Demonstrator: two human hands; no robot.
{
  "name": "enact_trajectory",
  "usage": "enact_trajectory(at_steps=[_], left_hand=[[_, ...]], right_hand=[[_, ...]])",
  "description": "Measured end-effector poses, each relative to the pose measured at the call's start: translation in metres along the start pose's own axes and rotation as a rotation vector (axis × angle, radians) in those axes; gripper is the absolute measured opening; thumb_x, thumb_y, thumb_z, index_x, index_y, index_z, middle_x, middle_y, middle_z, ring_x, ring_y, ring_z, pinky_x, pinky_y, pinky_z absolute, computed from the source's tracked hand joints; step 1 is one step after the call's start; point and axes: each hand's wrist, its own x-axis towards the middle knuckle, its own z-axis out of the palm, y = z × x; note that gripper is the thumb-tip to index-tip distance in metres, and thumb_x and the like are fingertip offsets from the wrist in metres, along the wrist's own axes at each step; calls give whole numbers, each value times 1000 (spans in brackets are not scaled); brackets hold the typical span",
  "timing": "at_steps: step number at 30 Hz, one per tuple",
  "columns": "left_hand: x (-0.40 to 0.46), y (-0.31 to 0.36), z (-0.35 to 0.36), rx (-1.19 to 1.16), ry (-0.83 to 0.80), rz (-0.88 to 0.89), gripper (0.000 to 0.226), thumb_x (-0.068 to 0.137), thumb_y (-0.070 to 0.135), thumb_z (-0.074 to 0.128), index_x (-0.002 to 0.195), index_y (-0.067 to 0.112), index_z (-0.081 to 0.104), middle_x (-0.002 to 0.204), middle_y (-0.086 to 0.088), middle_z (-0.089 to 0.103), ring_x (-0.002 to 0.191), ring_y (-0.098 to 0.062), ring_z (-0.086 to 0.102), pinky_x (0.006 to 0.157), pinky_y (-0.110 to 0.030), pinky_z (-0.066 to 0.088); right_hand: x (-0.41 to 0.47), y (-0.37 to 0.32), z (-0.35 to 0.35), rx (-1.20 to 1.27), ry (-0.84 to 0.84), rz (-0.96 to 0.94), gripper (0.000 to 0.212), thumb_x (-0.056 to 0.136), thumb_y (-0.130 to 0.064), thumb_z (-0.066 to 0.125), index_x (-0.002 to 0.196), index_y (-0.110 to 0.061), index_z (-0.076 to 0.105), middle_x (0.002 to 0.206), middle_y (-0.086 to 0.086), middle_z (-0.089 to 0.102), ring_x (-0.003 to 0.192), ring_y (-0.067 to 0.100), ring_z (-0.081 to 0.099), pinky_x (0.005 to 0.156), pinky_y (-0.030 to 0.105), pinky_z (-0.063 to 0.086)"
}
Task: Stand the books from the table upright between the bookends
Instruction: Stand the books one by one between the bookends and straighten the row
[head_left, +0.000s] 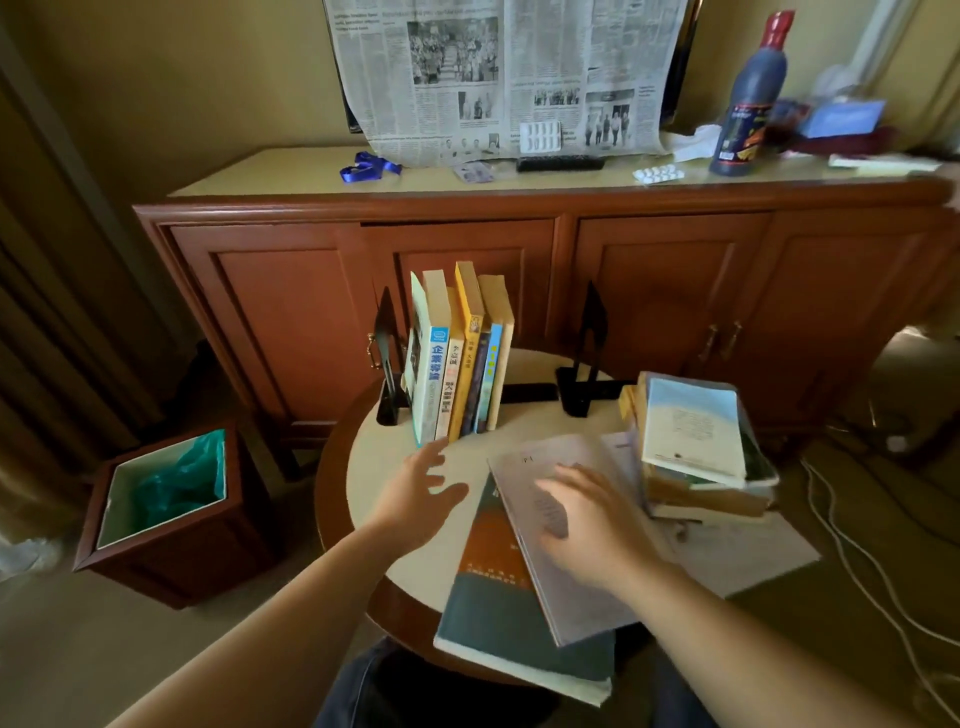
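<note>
Several books stand upright against the left black bookend on the small round table. The right bookend stands apart from them, with a gap between. A pale grey book lies flat on a larger dark green and orange book at the table's front. My right hand rests flat on the grey book, fingers spread. My left hand hovers open over the tabletop, just in front of the standing books. A stack of books lies at the right.
A wooden cabinet stands right behind the table, with a dark bottle, newspaper, pill packs and a remote on top. A wooden bin with a green liner sits on the floor to the left. White cables trail on the floor at the right.
</note>
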Motion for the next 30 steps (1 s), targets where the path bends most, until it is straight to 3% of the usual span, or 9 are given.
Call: enact_trajectory(at_steps=[2, 5, 9, 12, 16, 20, 25, 30], left_hand=[[-19, -1, 15, 27, -41, -73, 56, 97, 32, 73, 147, 33, 48, 140, 2, 57, 117, -16, 63, 95, -38, 62], [-47, -3, 32, 130, -119, -122, 55, 97, 42, 71, 146, 30, 51, 134, 5, 58, 114, -14, 62, 93, -32, 60], [-74, -11, 44, 177, -129, -103, 71, 92, 50, 74, 152, 31, 43, 143, 2, 52, 118, -16, 60, 97, -32, 56], [-81, -16, 45, 197, -86, -115, 69, 91, 55, 72, 149, 26, 48, 143, 0, 55, 113, -14, 60, 91, -28, 55], [-88, -19, 50, 211, -22, -104, 68, 92, 59, 69, 148, 24, 53, 140, 2, 59, 105, -10, 60, 81, -19, 52], [-91, -20, 53, 217, 9, -97, 64, 93, 60, 67, 145, 25, 55, 137, 3, 61, 103, -10, 61, 73, -15, 50], [-95, -23, 48, 214, 23, -91, 56, 94, 55, 70, 138, 22, 60, 133, 2, 64, 102, -11, 61, 78, -21, 51], [-107, -33, 38, 180, 85, -89, 52, 90, 56, 73, 130, 25, 62, 118, 9, 64, 95, -7, 61, 72, -20, 50]], right_hand=[[-26, 14, 12, -5, 20, 28, 50, 93, -43, 66, 140, -31, 58, 149, -9, 49, 140, 16, 41, 114, 34, 32], [-61, 33, 32, 7, 201, 56, 31, 83, -51, 68, 104, -29, 69, 110, -9, 59, 106, 20, 56, 89, 38, 49], [-101, 38, 41, 157, 294, 230, 45, 78, -62, 77, 89, -29, 49, 87, -14, 51, 82, 11, 52, 67, 31, 52], [-113, 32, 40, 302, 256, 366, 54, 68, -68, 82, 79, -25, 50, 76, -11, 58, 69, 6, 58, 57, 29, 54], [-121, 22, 38, 451, 250, 487, 50, 62, -59, 91, 81, -23, 63, 81, -10, 67, 73, 6, 63, 57, 22, 51], [-130, 11, 43, 592, 208, 546, 49, 63, -47, 95, 92, -22, 64, 93, -9, 67, 86, 6, 64, 64, 19, 48], [-134, -1, 52, 612, 235, 558, 50, 65, -48, 94, 99, -23, 66, 98, -11, 66, 93, 8, 64, 68, 20, 48], [-134, -12, 60, 682, 272, 547, 34, 65, -42, 95, 81, -29, 67, 86, -16, 69, 85, 4, 65, 75, 30, 55]])
